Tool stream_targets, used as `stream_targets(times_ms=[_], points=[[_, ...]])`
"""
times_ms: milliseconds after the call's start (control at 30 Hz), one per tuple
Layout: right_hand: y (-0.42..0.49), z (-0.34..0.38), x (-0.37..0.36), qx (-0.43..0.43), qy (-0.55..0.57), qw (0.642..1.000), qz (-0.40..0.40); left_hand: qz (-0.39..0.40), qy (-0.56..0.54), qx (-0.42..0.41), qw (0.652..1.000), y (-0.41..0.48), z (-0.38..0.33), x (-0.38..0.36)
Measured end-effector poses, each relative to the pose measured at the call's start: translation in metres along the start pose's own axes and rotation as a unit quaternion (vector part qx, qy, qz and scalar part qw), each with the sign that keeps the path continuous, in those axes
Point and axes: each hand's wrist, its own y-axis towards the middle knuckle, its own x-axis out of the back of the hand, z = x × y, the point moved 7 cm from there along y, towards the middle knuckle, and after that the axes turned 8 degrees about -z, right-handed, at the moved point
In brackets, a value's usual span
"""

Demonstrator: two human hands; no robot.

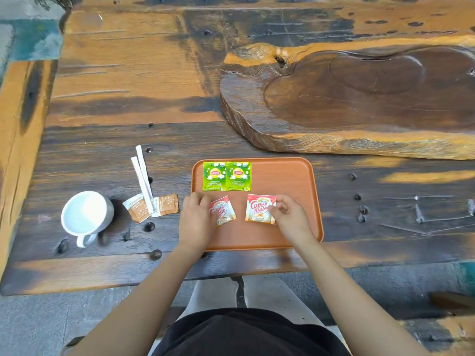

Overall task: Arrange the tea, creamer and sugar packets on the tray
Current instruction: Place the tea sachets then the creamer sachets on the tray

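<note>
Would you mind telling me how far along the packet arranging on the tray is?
Done: two green tea packets lie side by side at the tray's far left. In hand: the left hand and right hand each touch a creamer packet on the tray; the left one sits tilted. Left: the brown sugar packets and white sticks remain on the table beside the mug.

tray [295, 176]: two tea packets [226, 176] | hands on creamers [259, 208] (sugar [168, 204] off-tray)

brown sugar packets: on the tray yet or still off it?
Off. Both brown sugar packets lie on the table left of the tray, under the white sticks.
</note>
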Motion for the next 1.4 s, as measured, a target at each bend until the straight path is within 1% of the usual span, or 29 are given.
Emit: stream_targets(times_ms=[133,300,400,533,633,700,867,933,1000,1067,1133,1200,1400], points=[[0.005,-0.002,-0.013,0.006,-0.045,0.999,0.004,0.018,0.005,-0.034,0.999,-0.015,-0.008,-0.009],[0.01,0.002,-0.038,0.03,-0.123,0.992,0.015,0.009,-0.005,-0.065,0.998,-0.012,-0.009,-0.009],[0.01,0.008,-0.052,0.049,-0.158,0.986,0.026,0.007,-0.013,-0.07,0.997,-0.009,-0.002,-0.007],[0.008,0.008,-0.054,0.063,-0.213,0.975,-0.008,0.014,-0.024,-0.071,0.997,-0.009,-0.001,-0.007],[0.006,0.012,-0.049,0.072,-0.288,0.954,-0.049,0.013,-0.024,-0.074,0.997,-0.008,-0.005,-0.008],[0.005,0.016,-0.049,0.088,-0.326,0.939,-0.061,0.011,-0.026,-0.075,0.997,-0.008,-0.006,-0.008],[0.0,0.018,-0.053,0.085,-0.345,0.933,-0.054,0.018,-0.031,-0.067,0.997,-0.009,-0.004,-0.009],[-0.003,0.019,-0.052,0.098,-0.352,0.929,-0.064,0.02,-0.033,-0.067,0.997,-0.008,-0.004,-0.009],[-0.007,0.024,-0.054,0.149,-0.358,0.919,-0.068,0.019,-0.035,-0.069,0.997,-0.008,-0.004,-0.009],[-0.012,0.028,-0.062,0.218,-0.38,0.898,-0.037,0.016,-0.036,-0.07,0.997,-0.009,-0.004,-0.009],[-0.016,0.026,-0.071,0.256,-0.409,0.876,-0.001,0.014,-0.039,-0.068,0.997,-0.01,-0.003,-0.009],[-0.016,0.025,-0.074,0.258,-0.422,0.869,0.01,0.015,-0.042,-0.065,0.997,-0.01,-0.002,-0.009],[-0.012,0.025,-0.073,0.241,-0.425,0.873,0.007,0.024,-0.034,-0.064,0.997,-0.009,-0.001,-0.01]])
